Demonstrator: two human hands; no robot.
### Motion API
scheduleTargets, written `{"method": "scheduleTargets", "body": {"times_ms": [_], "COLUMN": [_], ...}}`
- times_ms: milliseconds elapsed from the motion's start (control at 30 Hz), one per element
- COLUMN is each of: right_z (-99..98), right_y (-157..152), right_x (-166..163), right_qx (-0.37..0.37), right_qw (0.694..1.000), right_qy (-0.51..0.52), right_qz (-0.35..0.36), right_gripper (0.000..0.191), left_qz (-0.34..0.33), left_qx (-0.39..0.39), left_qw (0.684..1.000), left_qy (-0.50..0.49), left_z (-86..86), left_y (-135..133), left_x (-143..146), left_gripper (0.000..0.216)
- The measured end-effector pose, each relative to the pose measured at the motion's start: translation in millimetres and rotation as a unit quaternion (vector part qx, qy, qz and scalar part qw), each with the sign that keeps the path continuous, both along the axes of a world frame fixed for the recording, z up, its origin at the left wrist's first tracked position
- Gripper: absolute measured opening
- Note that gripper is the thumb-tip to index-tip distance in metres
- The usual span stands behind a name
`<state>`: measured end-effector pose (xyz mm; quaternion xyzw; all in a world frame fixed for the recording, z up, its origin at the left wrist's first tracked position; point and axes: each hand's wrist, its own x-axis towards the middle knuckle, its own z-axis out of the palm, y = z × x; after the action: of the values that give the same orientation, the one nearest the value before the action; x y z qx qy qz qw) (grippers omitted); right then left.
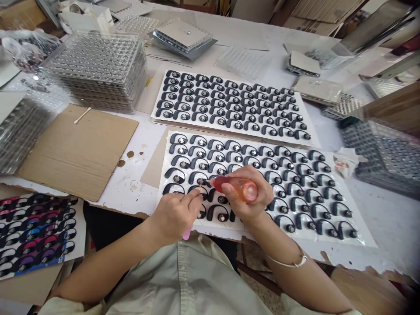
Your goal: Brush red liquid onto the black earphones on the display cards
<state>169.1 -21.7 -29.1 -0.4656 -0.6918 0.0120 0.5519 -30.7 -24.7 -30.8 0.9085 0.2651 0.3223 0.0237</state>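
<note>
In my right hand (pixel 254 194) is a small squeeze bottle (pixel 241 187) of orange-red liquid, tipped on its side with its nozzle pointing left. My left hand (pixel 179 210) pinches a thin pink-handled tool (pixel 187 232), whose fine tip meets the area by the nozzle. Both tips hover over or touch one of the black hook-shaped pieces (pixel 198 178) with a shiny round stud; whether they make contact I cannot tell. Rows of these pieces lie on a white sheet (pixel 361 232) beneath my hands.
Behind lies a second sheet (pixel 160 119) of the same pieces. Stacked clear trays (pixel 95 70) of shiny studs stand at the back left, more trays (pixel 387 153) at the right. A cotton swab (pixel 82 115) rests on cardboard (pixel 82 153). Crumpled tissue (pixel 348 162) sits at the right.
</note>
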Motion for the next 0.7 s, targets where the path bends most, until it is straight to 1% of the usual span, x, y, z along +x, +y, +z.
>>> {"method": "scheduleTargets", "body": {"times_ms": [100, 267, 500, 700], "right_z": [-0.8, 1.0, 0.1, -0.2], "right_y": [0.3, 1.3, 0.7, -0.7], "right_x": [0.3, -0.4, -0.1, 0.7], "right_qx": [-0.005, 0.014, 0.018, 0.013], "right_qw": [1.0, 1.0, 1.0, 1.0], "right_qy": [0.008, 0.002, 0.0, -0.003], "right_qz": [0.004, 0.007, 0.007, 0.009], "right_gripper": [0.019, 0.018, 0.018, 0.017], "left_qz": [-0.005, -0.015, 0.0, -0.007], "left_qx": [-0.005, -0.02, -0.02, -0.037], "left_qw": [1.0, 1.0, 1.0, 0.999], "left_qy": [-0.002, -0.003, -0.007, -0.008], "left_z": [-0.8, -4.0, -5.5, -7.3], "left_y": [0.1, -0.5, 0.7, 2.0], "left_x": [-0.9, -2.5, -3.2, -4.9], "left_gripper": [0.022, 0.022, 0.021, 0.02]}}
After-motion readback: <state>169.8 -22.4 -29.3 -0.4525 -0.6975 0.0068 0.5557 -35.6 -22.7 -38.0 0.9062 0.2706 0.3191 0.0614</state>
